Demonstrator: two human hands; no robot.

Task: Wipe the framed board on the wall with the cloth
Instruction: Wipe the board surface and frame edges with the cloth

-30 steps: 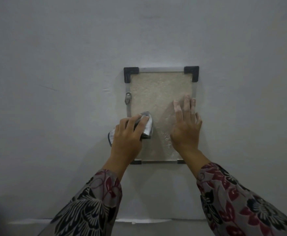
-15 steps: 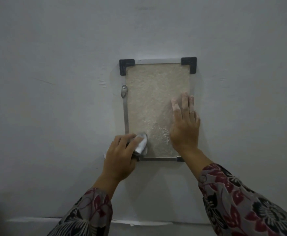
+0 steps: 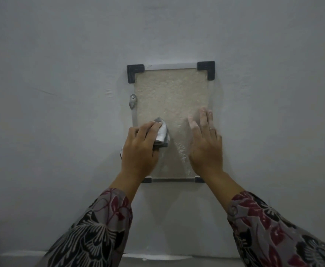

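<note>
The framed board (image 3: 171, 105) is being kept flat on the wall (image 3: 61, 93), set upright, its long axis running vertically from beside the wrists to well above the fingertips; its short top edge, capped by two black corner pieces (image 3: 135, 71), is being shown far above both hands, and its bottom rail (image 3: 173, 180) is being crossed by the two wrists.

The cloth (image 3: 161, 134), a folded grey-and-white wad, is being grasped by the left hand (image 3: 140, 151), whose fingers are curled over it; it is being pressed to the board's left half, just beyond that hand's fingertips, its longer side roughly upright and its peak pointing upward.

The right hand (image 3: 206, 149) is being laid flat on the board's right side, fingers straight and pointing up, nothing grasped; a pale speckled streak (image 3: 182, 153) is being framed between the two hands.

A small metal bracket (image 3: 132, 102) is being seen on the frame's left rail, just above the left hand; patterned sleeves (image 3: 103, 228) are being worn on both arms.
</note>
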